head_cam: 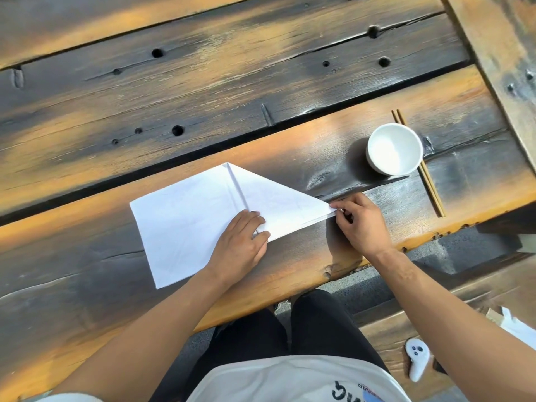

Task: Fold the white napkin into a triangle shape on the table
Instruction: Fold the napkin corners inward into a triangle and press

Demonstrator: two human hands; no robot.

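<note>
Left hand [242, 242] lies flat, fingers spread, on the white napkin [185, 221] near the table's [203, 82] front edge — right hand [359, 224] pinches its pointed right corner, short of the white bowl [394, 149].

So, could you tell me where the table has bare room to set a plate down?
The far planks of the table beyond the napkin are bare, as is the near plank left of it. It is crowded at right, around the bowl, chopsticks and right hand.
</note>
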